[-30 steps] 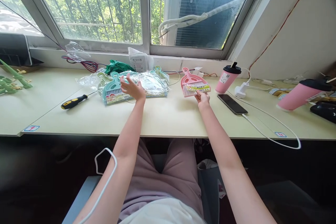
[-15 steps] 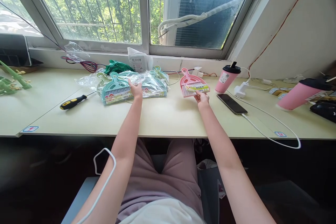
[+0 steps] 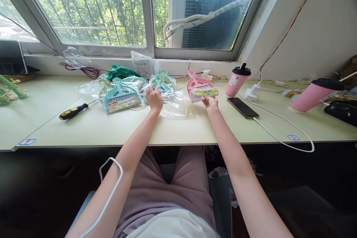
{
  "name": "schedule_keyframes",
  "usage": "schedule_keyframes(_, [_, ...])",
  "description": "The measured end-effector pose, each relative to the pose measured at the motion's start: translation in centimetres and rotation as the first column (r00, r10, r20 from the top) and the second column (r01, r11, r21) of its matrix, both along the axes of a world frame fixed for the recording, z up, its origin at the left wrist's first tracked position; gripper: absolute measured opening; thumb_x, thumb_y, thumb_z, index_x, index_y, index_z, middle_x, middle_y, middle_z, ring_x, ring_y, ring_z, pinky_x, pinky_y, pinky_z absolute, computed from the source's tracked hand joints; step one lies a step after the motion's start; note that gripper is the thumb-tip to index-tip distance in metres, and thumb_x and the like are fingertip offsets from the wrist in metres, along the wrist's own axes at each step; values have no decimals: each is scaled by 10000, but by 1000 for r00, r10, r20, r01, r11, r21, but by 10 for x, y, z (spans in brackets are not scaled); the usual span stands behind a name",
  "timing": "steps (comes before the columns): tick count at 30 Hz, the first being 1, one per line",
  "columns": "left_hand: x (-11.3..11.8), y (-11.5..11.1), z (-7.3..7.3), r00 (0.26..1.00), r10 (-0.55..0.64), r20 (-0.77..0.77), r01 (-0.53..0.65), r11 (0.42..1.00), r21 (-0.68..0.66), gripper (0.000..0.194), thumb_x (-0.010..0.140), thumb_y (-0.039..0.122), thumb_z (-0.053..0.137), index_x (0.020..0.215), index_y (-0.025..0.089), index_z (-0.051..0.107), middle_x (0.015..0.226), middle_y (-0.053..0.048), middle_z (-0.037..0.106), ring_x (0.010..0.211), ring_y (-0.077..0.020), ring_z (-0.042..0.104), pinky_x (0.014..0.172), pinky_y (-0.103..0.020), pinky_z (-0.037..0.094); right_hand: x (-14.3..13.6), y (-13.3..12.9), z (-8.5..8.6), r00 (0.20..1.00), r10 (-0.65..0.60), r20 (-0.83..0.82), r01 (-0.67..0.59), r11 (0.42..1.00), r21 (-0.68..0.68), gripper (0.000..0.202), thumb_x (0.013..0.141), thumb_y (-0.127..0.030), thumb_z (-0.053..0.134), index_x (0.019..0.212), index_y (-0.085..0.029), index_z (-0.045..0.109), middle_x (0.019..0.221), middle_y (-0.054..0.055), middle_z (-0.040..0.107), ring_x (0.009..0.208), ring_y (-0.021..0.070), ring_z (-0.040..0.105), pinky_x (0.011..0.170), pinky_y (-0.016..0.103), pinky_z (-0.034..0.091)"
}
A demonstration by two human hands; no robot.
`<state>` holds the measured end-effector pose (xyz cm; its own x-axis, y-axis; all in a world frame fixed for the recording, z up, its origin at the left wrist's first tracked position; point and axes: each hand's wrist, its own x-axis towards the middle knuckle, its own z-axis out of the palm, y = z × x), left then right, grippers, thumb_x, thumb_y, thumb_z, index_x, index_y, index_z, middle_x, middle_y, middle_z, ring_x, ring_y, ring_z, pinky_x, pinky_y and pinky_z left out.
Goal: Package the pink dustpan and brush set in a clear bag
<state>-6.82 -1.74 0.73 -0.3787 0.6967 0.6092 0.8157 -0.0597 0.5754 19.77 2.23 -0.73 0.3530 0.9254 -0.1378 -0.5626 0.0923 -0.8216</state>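
Note:
My right hand grips the lower edge of a pink dustpan and brush set, which has a printed label across its bristles. With fingers apart, my left hand lies against a teal dustpan set and partly covers it. A clear plastic bag is spread flat between my hands. To the left of my left hand lies another teal dustpan and brush set, labelled too. Green dustpan sets show behind the teal ones, partly hidden.
A screwdriver lies on the left. A phone with a white cable, a pink cup and a tilted pink cup are on the right. A green bag and a white packet sit by the window.
My left hand has moved right. The clear plastic that covered the teal sets now lies flat on the table to their right. My right hand keeps its hold on the pink set.

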Motion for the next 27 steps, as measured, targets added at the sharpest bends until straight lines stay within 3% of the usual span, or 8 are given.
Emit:
schedule_keyframes(3, [22, -7, -1, 960, -250, -125, 243, 968, -67, 396, 974, 270, 400, 1294, 217, 627, 1388, -113, 567, 1328, -283, 480, 1130, -467, 336, 0, 1, -1, 1000, -2, 16, 2, 1000, -27, 274, 728, -4, 675, 919, -198, 652, 775, -45, 721, 665, 75, 692, 634, 157, 607])
schedule_keyframes(6, [43, -14, -8, 797, -586, -143, 510, 782, -359, 536, 959, 467, 457, 1440, 234, 503, 1462, -123, 510, 1360, -292, 460, 1132, -469, 329, -1, 1, -2, 1000, -8, 24, 9, 999, -37, 301, 713, -5, 683, 940, -200, 658, 776, -45, 723, 692, 83, 698, 661, 168, 614])
schedule_keyframes(9, [58, -23, -13, 615, -770, -167, 587, 589, -555, 537, 920, 538, 507, 1420, 342, 531, 1609, -76, 324, 1478, -328, 283, 1184, -561, 171, -1, 1, -2, 1000, -22, 15, 22, 999, -29, 305, 719, -14, 685, 957, -203, 659, 770, -44, 720, 691, 82, 694, 658, 167, 615])
schedule_keyframes(12, [63, -28, -10, 503, -848, -169, 638, 496, -589, 369, 952, 479, 457, 1218, 373, 691, 1591, -15, 357, 1487, -309, 252, 1195, -557, 123, 3, 3, -3, 999, -42, 12, 43, 998, -40, 293, 732, -18, 674, 957, -204, 649, 765, -45, 713, 661, 73, 684, 623, 151, 605])
schedule_keyframes(15, [59, -25, -5, 534, -827, -174, 671, 541, -508, 434, 984, 422, 369, 930, 275, 773, 1362, -57, 576, 1334, -270, 449, 1162, -472, 251, 7, 7, -3, 997, -68, -23, 66, 995, -73, 264, 736, -16, 670, 931, -192, 638, 751, -43, 707, 640, 71, 681, 631, 158, 609])
schedule_keyframes(18, [53, -20, -4, 596, -780, -191, 610, 595, -524, 414, 942, 391, 441, 675, 189, 683, 1100, -102, 645, 1088, -257, 583, 1012, -401, 410, 10, 9, -4, 995, -93, -39, 88, 991, -102, 241, 739, -15, 672, 905, -184, 627, 734, -44, 701, 612, 70, 674, 639, 169, 615])
schedule_keyframes(21, [47, -16, -6, 623, -753, -213, 556, 618, -556, 134, 800, 328, 640, 839, 199, 645, 1021, -86, 634, 982, -262, 605, 872, -371, 467, 10, 9, -4, 996, -90, -1, 90, 991, -102, 266, 730, -12, 685, 926, -184, 634, 733, -38, 706, 610, 78, 675, 628, 178, 619])
schedule_keyframes(27, [34, -15, -3, 766, -555, -324, 377, 797, -473, 454, 747, -57, 428, 1072, 230, 564, 1097, -102, 611, 1060, -252, 596, 836, -340, 478, 10, 9, -3, 995, -92, -29, 88, 988, -123, 322, 734, -5, 686, 999, -184, 653, 715, -37, 715, 641, 82, 692, 682, 189, 629])
